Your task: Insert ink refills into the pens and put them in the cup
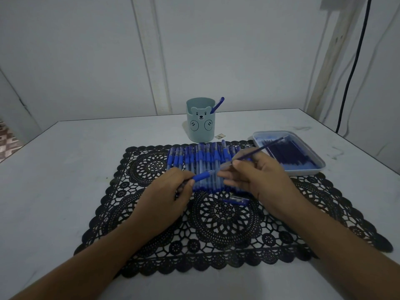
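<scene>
- Pale desk (65,169) w/ black lace mat (216,234); cup (200,120) at back, one pen in it.
- My left hand (164,198) grips a pen barrel (202,176), open end pointing right.
- My right hand (257,176) pinches a refill (259,149); long axis slants up-right, tip end by the barrel mouth, not in yet.
- Next, prob: line up axes, slide in leftward.

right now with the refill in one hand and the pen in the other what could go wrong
1. The right hand holds the thin refill near one end, with most of its length sticking out; a misaligned push into the pen barrel held by the left hand could bend it.
2. Both hands hover over the packed row of pens; a slip could scatter them.
3. The loose pen part on the lace mat could roll or get knocked away.
</scene>
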Tool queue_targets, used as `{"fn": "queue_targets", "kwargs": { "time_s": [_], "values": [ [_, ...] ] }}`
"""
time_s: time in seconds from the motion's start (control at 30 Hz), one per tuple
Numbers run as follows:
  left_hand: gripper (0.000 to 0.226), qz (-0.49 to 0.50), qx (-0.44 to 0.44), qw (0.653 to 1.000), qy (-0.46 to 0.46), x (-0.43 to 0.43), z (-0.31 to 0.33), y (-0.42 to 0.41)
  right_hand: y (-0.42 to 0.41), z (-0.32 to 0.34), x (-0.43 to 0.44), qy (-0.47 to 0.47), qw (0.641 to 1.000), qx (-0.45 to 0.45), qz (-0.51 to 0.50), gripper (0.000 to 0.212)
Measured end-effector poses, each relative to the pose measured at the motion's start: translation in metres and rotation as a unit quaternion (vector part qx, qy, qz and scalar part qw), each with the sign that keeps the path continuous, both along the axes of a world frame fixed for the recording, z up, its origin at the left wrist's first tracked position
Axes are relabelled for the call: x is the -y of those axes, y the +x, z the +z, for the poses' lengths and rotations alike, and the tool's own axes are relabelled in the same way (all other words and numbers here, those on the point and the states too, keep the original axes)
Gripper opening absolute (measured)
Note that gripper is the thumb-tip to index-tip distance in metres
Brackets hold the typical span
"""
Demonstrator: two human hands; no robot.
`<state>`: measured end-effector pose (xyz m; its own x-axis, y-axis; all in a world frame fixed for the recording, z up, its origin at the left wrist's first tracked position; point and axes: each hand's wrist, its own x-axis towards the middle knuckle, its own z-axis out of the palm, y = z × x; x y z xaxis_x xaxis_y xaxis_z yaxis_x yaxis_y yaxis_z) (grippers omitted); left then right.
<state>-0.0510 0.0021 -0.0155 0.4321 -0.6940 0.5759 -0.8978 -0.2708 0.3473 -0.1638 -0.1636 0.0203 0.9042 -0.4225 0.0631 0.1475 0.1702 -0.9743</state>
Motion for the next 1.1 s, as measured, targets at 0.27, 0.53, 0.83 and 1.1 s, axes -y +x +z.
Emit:
{"fn": "queue_targets", "kwargs": {
  "time_s": [0.27,0.53,0.83,1.1],
  "values": [
    [0.034,-0.008,-0.004,1.0,-0.009,-0.0003,0.0014,-0.0005,0.0012,-0.0055,-0.0035,0.063,0.998,0.001,0.023,0.012],
    [0.033,-0.015,-0.005,1.0,-0.011,0.0,0.0023,-0.0013,0.0009,-0.0067,-0.0017,0.086,0.995,0.003,0.04,0.011],
    [0.034,-0.017,-0.005,1.0,-0.01,-0.0003,0.0036,-0.0024,-0.0006,-0.0075,-0.0008,0.082,0.994,0.025,0.061,0.012],
    [0.034,-0.019,-0.012,1.0,-0.014,-0.0009,0.0054,-0.0035,-0.0022,-0.0088,0.0026,-0.014,1.0,-0.005,0.026,0.008]
  ]
}}
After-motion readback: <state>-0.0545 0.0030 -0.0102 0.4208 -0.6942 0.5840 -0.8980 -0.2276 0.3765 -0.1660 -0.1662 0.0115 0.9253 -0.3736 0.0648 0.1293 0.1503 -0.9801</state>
